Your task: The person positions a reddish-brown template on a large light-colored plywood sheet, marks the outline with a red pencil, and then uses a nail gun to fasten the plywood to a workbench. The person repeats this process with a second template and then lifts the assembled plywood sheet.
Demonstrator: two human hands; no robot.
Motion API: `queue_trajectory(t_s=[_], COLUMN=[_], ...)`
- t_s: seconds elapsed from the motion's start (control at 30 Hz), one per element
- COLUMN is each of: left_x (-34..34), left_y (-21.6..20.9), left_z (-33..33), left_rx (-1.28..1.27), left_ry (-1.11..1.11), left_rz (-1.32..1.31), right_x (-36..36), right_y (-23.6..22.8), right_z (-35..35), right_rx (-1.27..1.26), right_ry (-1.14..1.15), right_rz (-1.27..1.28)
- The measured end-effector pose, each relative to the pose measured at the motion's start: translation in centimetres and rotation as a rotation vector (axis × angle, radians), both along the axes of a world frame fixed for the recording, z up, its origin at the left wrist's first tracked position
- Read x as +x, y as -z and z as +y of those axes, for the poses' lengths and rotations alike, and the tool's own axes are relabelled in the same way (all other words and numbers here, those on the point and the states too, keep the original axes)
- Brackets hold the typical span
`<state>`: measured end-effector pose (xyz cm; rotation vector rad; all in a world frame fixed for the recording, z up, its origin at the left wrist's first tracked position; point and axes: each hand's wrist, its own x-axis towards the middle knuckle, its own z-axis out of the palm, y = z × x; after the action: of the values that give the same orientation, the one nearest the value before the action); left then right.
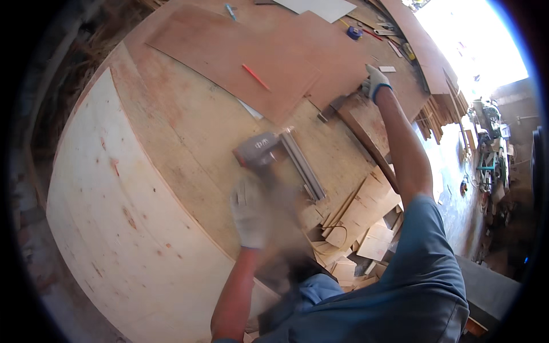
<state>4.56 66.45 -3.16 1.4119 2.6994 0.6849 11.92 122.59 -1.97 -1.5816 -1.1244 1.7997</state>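
Observation:
My left hand (pixel 250 212), in a pale work glove, is beside the blurred handle of a grey nail gun (pixel 255 150). Its fingers are smeared by motion, so whether they grip the handle is unclear. The gun's long metal magazine (pixel 303 166) slants across the plywood tabletop (pixel 197 166). Far to the right, my gloved right hand (pixel 376 81) reaches out with its fingers curled at the end of a dark, blocky piece (pixel 333 107) whose kind I cannot make out. Close by is a reddish-brown board (pixel 366 123) with a thick edge.
Thin reddish-brown sheets (pixel 240 66) cover the far side, with a red pencil (pixel 255 77) on top. A blue tape measure (pixel 354 32) lies further right. Wood offcuts (pixel 366 211) pile up below the table's right edge. A pale curved panel (pixel 126 217) fills the left.

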Motion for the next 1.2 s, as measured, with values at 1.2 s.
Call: queue_trajectory(t_s=[1.2], left_x=[6.9], left_y=[-6.4], left_z=[-17.9], left_rx=[1.380], left_ry=[-0.398], left_rz=[-1.723], right_x=[16.6], right_y=[-13.7], right_z=[-49.5], right_rx=[0.380], right_ry=[-0.051], right_rz=[0.305])
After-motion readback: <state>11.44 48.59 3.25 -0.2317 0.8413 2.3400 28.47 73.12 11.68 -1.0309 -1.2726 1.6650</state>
